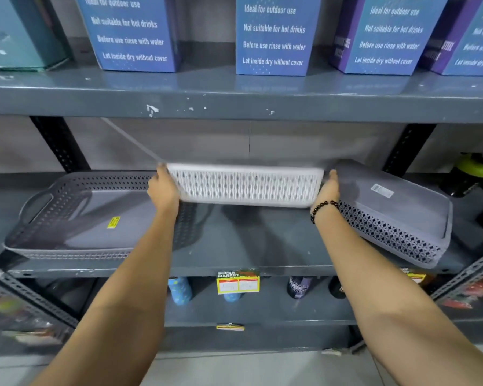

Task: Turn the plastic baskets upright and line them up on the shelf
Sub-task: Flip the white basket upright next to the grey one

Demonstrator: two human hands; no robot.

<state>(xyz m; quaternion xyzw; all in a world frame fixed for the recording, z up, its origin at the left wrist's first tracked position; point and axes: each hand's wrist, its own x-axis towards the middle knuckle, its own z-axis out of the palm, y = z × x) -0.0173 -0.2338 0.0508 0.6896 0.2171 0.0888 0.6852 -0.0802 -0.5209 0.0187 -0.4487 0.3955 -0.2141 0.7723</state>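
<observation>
— What are the hands doing?
— The left hand and right hand each clasp one end of a white basket, held above the middle shelf between two grey baskets: an upright one and an overturned one.
— Any writing?
— The blue boxes read "Not suitable for hot drinks"; a price tag says "SUPER MARKET".

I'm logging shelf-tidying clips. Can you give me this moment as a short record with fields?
held item: white basket, tilted on its side, long wall facing the camera
left hand: grip on the basket's left end
right hand: grip on its right end
left of it: grey basket, upright, yellow sticker inside
right of it: grey upturned basket, bottom up, tilted, white label
surface: middle shelf
</observation>
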